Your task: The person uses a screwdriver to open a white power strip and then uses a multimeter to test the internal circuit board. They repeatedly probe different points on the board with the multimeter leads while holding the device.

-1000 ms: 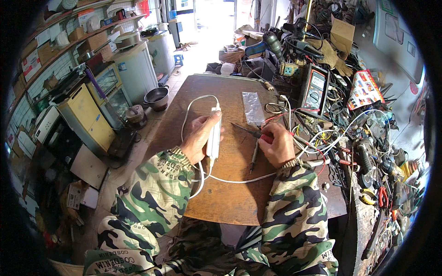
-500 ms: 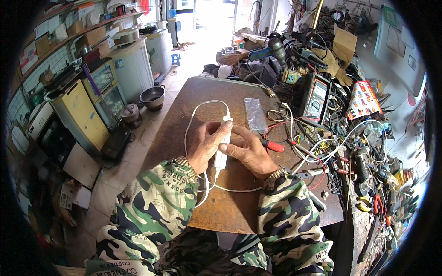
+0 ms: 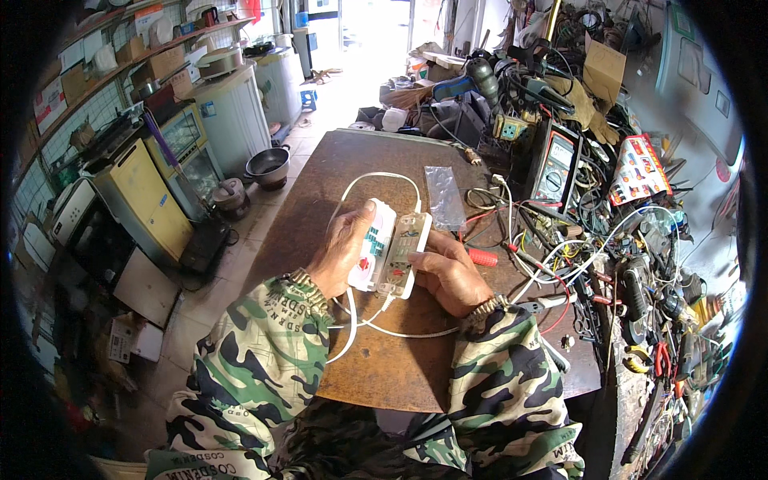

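My left hand (image 3: 340,252) grips one white casing piece (image 3: 364,272), with teal and red parts on its face. My right hand (image 3: 446,272) holds the other piece (image 3: 406,252), tilted open to show its pale inner parts, close beside the first. A thin white cord (image 3: 382,174) loops from its top end over the wooden table (image 3: 304,208); more white cord leaves the lower ends. Just past my right hand lies a red-handled tool (image 3: 482,257), partly hidden. A clear plastic bag (image 3: 444,198) lies beyond it.
A multimeter (image 3: 554,168) stands at the right among tangled cables, pliers (image 3: 661,360) and other tools. Along the left are yellow (image 3: 164,204) and white (image 3: 232,120) appliances, a black pot (image 3: 268,166) on the floor and loaded shelves. A bright doorway (image 3: 372,32) is at the back.
My right hand let go of the red-handled tool and moved onto the white device. The device, narrow and whole earlier, is now spread into two pieces, one in each hand.
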Available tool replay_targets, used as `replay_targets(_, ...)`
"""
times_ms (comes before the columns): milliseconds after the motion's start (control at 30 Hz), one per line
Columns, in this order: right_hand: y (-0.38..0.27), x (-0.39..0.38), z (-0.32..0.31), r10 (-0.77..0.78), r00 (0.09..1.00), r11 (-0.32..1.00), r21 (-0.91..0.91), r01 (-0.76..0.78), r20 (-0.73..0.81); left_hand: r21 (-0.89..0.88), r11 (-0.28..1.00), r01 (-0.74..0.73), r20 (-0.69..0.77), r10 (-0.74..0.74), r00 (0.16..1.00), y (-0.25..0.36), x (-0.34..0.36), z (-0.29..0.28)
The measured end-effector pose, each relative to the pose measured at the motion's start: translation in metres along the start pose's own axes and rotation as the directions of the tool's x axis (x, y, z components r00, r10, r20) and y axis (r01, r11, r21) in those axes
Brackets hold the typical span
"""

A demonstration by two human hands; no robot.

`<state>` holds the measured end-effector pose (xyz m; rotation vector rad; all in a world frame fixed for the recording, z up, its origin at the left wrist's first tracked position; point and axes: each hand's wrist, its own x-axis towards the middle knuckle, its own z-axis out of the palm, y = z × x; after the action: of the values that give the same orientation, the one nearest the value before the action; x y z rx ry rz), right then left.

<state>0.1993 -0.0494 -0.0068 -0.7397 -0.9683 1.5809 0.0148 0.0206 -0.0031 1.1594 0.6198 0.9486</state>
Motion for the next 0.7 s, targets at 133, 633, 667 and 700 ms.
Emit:
replay_targets(133,-0.005,-0.005,-0.006,0.019,0.999,0.998,0.052,-0.021,0.043,0.052,0.999,0.006,-0.032,-0.004,0.999,0.001,0.003,-0.013)
replay_targets(633,0.004,0.005,-0.01,0.013,0.998,0.993,0.113,-0.019,0.062,0.911,0.379,-0.16,-0.084,0.552,0.83,0.006,-0.001,-0.028)
replay_targets(667,0.007,0.011,-0.004,0.015,0.995,0.992,0.123,-0.027,0.101,0.918,0.374,-0.133,-0.107,0.556,0.824,0.009,-0.009,-0.036)
replay_targets(700,0.003,0.004,-0.012,-0.022,0.997,0.993,0.119,0.014,0.071,0.921,0.366,-0.137,-0.071,0.502,0.862,0.002,0.001,-0.028)
